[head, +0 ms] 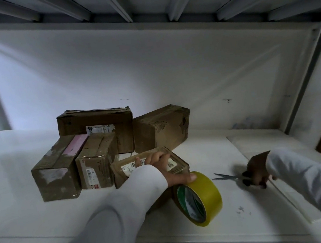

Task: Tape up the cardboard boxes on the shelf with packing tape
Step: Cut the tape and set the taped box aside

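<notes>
The left hand (162, 167) grips a small cardboard box (178, 162), fingers curled over its top, thumb touching the yellow tape roll (199, 197) standing at 5 o'clock of it. The right hand (259, 170) clasps scissors (227, 177), blades parted toward 9 o'clock. 4 more boxes (97, 142) cluster at 10 o'clock on the white shelf (24, 210).

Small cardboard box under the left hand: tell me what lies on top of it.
On the small tilted cardboard box lie white labels and the left hand, fingers curled over it. The hand and white sleeve cover part of the top.
</notes>
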{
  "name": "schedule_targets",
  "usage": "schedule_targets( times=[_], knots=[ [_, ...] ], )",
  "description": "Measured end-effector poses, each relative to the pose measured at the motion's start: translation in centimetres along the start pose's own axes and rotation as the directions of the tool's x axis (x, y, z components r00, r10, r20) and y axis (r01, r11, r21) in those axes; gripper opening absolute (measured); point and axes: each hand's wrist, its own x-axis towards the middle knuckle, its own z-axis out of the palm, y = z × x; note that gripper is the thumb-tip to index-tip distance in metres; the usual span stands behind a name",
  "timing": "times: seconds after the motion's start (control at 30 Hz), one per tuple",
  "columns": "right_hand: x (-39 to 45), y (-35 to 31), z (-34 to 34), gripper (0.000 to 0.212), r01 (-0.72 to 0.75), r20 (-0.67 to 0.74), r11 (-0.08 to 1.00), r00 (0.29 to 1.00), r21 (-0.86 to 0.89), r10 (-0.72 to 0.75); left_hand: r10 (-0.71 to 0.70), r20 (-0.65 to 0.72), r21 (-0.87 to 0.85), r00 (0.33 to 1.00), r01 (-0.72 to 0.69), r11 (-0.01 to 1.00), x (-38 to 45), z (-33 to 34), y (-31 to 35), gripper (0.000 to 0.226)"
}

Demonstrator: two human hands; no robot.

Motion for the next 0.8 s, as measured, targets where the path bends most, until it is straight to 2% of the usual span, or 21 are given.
schedule_targets(
  times=[0.1,0.17,0.2,0.27,0.37,0.43,0.47,0.5,0.53,0.57,0.63,0.7,0.8],
  knots=[
    [0.1,-0.7,0.9,0.026,-0.019,-0.061,0.979,0.998,0.203,0.032,0.001,-0.011,0.009,1.000,-0.001,1.000,0.1,0.1,0.0,0.104],
    [-0.2,-1.9,0.3,0.032,0.008,-0.272,0.987,0.961,0.162,0.037,0.001,-0.009,0.005,1.000,-0.001,1.000,0.2,0.2,-0.1,0.104],
    [-0.3,-2.7,0.0,0.034,0.020,-0.397,0.993,0.917,0.120,0.029,0.000,-0.008,0.005,1.000,0.000,1.000,0.2,0.2,-0.1,0.104],
    [-1.0,-4.5,-0.4,0.035,0.022,-0.528,0.999,0.849,0.050,0.008,-0.003,-0.014,0.004,1.000,0.003,1.000,0.3,0.2,-0.2,0.103],
    [-1.6,-6.3,-0.8,0.036,0.015,-0.528,0.999,0.850,0.031,0.004,-0.006,-0.023,-0.002,1.000,0.006,1.000,0.2,0.2,0.0,0.102],
    [-1.8,-6.9,-1.1,0.026,0.137,-0.528,0.980,0.848,0.143,-0.042,-0.009,-0.027,0.001,1.000,0.009,1.000,0.2,0.3,-0.1,0.102],
    [-1.8,-7.2,-1.1,0.024,0.269,-0.500,0.926,0.859,0.264,-0.107,-0.010,-0.025,0.001,1.000,0.010,1.000,0.3,0.3,-0.1,0.103],
    [-2.2,-7.7,-1.1,0.026,0.389,-0.443,0.822,0.876,0.416,-0.190,-0.010,-0.022,0.000,1.000,0.010,1.000,0.3,0.3,-0.1,0.103],
    [-3.0,-8.4,-1.0,0.029,0.440,-0.364,0.705,0.892,0.557,-0.269,-0.010,-0.020,-0.003,1.000,0.010,1.000,0.4,0.3,-0.1,0.103],
    [-3.8,-9.0,-0.8,0.033,0.435,-0.281,0.644,0.900,0.629,-0.334,-0.010,-0.021,-0.007,1.000,0.010,1.000,0.4,0.4,-0.2,0.103],
    [-4.4,-9.8,-0.4,0.043,0.407,-0.173,0.657,0.903,0.634,-0.392,-0.011,-0.022,-0.010,1.000,0.011,1.000,0.4,0.3,-0.2,0.103],
    [-4.4,-10.1,0.2,0.047,0.400,-0.151,0.647,0.901,0.649,-0.406,-0.012,-0.027,-0.011,1.000,0.012,1.000,0.4,0.4,-0.1,0.103],
    [-4.0,-10.0,0.9,0.038,0.391,-0.163,0.522,0.888,0.758,-0.429,-0.014,-0.034,-0.015,0.999,0.013,1.000,0.4,0.4,-0.1,0.104]
  ],
)
